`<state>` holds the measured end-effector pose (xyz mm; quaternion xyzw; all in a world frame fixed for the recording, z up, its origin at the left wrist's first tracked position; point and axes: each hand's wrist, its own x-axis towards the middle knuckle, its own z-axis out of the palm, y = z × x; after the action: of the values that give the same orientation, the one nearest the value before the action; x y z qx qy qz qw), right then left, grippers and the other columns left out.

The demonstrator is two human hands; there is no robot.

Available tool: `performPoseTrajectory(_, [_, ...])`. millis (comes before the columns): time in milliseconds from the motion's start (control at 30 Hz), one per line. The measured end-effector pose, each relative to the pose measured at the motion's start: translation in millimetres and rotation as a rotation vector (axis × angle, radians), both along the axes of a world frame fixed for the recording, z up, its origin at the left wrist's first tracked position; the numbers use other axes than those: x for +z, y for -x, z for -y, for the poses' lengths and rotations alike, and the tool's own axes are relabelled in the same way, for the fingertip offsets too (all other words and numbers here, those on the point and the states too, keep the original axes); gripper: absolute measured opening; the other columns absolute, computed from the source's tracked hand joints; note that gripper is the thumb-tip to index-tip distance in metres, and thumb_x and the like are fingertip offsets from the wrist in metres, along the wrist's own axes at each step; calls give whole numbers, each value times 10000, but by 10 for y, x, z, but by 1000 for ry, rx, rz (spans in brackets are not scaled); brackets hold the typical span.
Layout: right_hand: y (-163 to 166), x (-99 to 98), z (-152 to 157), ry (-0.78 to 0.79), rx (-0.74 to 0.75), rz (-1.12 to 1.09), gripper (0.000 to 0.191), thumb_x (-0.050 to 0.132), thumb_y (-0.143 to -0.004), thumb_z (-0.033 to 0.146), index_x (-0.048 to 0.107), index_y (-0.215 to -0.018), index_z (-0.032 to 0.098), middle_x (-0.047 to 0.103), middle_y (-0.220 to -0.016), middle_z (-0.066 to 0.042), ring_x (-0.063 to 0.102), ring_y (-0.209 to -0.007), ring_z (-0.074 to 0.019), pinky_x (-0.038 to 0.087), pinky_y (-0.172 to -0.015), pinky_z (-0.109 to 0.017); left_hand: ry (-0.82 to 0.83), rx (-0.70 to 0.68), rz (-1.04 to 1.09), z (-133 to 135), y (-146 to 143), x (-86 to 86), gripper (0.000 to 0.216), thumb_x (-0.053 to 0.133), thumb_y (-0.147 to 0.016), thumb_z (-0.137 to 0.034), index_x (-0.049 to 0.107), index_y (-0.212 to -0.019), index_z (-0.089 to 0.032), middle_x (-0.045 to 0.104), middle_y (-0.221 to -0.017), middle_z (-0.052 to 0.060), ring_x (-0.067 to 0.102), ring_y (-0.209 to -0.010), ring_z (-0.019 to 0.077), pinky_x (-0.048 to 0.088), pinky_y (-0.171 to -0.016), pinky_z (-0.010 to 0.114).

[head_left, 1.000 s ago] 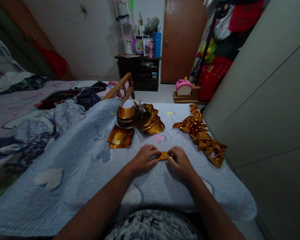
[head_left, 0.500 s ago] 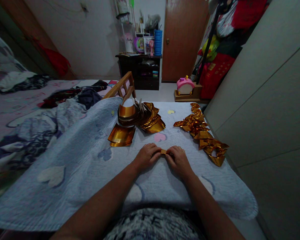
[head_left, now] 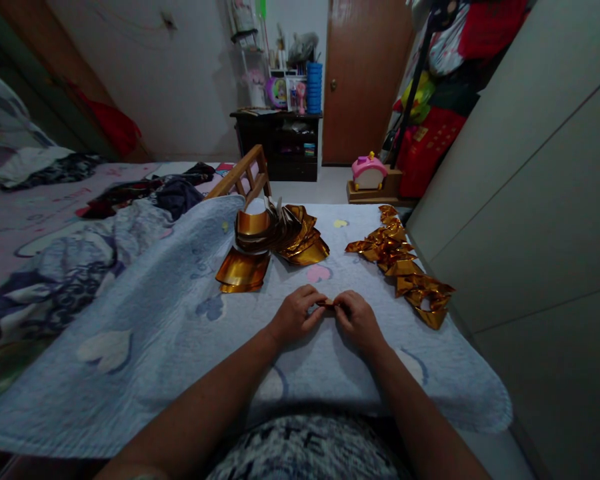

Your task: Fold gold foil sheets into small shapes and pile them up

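Observation:
My left hand (head_left: 296,315) and my right hand (head_left: 358,320) meet on the light blue quilt (head_left: 155,333), fingers curled and pinched on a small folded piece of gold foil paper (head_left: 329,304). Only a sliver of the foil shows between the fingertips. A stack of flat and curled gold foil sheets (head_left: 270,243) lies beyond my left hand. A row of folded gold foil pieces (head_left: 405,270) lies beyond my right hand, toward the quilt's right edge.
A pale wardrobe panel (head_left: 530,200) stands close on the right. A wooden bed rail (head_left: 243,175) rises behind the foil stack. Rumpled bedding and clothes (head_left: 80,233) fill the left. A dark cabinet (head_left: 280,143), a door and a pink toy (head_left: 369,173) stand at the back.
My hands have drawn together over the foil piece. It showed wide between them a second ago; now almost all of it is covered by my fingers.

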<state>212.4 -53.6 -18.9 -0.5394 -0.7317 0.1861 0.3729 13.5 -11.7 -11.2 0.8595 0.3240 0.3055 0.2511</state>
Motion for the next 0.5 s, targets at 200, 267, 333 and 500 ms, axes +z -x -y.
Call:
performPoseTrajectory(200, [24,-7,11,-25,3,-15,145,485,-900,184,620,-851,201,660,-849,-73,609,-839,-208,479,-781,-325,48,11,62,6,9,19,201,575,-899,-258,694,-1035,-170,652,-919,79,615,-883,198,504,-804,326])
performPoseTrajectory(267, [31,-4,13,16,22,-85,137,502,-887,194,635,-854,200,676,-836,-64,618,-802,-197,484,-747,-312,102,21,98,7,15,44,191,575,-901,-264,695,-1014,-166,645,-883,65,610,-828,180,493,-756,304])
performPoseTrajectory(333, [34,0,15,84,30,-171,129,520,-873,207,646,-847,201,687,-809,-46,617,-748,-181,477,-702,-295,157,20,127,2,23,74,181,580,-903,-274,704,-974,-162,626,-832,47,590,-762,159,470,-706,283])
performPoseTrajectory(500, [5,39,7,289,54,-363,132,554,-843,272,653,-805,193,665,-709,-5,594,-653,-157,442,-627,-269,297,-28,220,-49,51,96,223,621,-890,-343,728,-956,-159,594,-873,50,564,-773,154,449,-693,276])
